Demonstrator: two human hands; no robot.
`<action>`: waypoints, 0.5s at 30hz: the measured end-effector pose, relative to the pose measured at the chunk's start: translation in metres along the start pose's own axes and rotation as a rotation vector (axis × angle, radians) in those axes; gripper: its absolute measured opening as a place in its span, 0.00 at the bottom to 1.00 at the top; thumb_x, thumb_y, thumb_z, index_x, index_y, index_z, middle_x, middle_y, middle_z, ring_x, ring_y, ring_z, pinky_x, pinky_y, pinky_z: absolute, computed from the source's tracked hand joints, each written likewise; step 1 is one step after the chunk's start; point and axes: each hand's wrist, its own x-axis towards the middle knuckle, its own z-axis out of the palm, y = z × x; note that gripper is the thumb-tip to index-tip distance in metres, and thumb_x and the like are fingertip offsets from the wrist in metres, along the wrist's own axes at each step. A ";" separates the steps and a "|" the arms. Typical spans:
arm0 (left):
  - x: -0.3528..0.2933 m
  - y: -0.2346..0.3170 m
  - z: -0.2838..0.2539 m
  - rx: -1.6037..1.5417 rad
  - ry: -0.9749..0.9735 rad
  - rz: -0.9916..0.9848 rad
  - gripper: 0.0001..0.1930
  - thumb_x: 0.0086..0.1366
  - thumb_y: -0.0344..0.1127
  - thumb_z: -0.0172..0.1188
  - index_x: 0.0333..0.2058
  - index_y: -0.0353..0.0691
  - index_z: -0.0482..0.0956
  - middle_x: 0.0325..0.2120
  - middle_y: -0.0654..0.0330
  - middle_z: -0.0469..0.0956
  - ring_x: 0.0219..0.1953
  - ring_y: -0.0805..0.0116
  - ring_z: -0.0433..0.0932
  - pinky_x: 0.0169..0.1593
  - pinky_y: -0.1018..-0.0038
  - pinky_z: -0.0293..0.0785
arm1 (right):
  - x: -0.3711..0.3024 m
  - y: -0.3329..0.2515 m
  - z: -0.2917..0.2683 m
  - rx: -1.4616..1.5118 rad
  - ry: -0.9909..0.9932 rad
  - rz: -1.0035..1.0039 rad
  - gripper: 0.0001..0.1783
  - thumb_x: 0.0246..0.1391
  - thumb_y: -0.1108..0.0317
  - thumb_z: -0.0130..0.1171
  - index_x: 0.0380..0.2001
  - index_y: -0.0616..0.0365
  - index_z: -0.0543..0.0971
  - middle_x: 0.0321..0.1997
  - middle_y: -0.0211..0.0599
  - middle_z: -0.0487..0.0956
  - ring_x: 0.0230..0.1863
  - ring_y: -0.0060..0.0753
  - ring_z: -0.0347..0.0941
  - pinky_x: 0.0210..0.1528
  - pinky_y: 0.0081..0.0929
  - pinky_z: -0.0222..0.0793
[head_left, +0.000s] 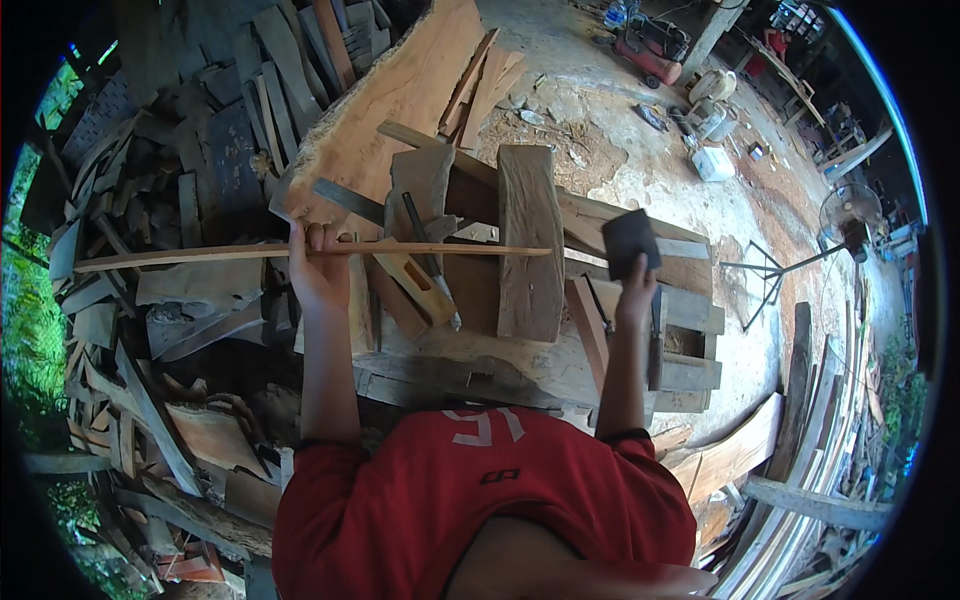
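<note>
A long, thin wooden strip (200,256) lies across the left side, and my left hand (320,272) is closed around it. Its right end reaches over a thick, upright-grained wood block (528,290). My right hand (637,288) grips a dark, flat, squarish pad (630,241), held up to the right of that block and apart from the strip. Whether the pad is sandpaper or a solid block, I cannot tell. Below the strip, between my hands, are a slotted light wooden piece (416,286) and a slim tool with a dark handle (412,215).
The slatted wooden bench (450,365) carries several offcuts. Scrap wood (210,320) is heaped at the left, with a broad plank (380,120) behind. On the floor at right stand a fan (850,220), a white container (712,164) and a red machine (650,55). Another person (776,42) is far back.
</note>
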 end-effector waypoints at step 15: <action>-0.015 -0.103 -0.141 -0.231 0.646 -0.347 0.12 0.62 0.44 0.47 0.28 0.43 0.61 0.22 0.65 0.60 0.28 0.69 0.63 0.38 0.64 0.59 | -0.041 -0.006 -0.081 0.168 0.420 0.190 0.25 0.52 0.51 0.54 0.41 0.63 0.71 0.41 0.39 0.73 0.40 0.30 0.70 0.40 0.26 0.69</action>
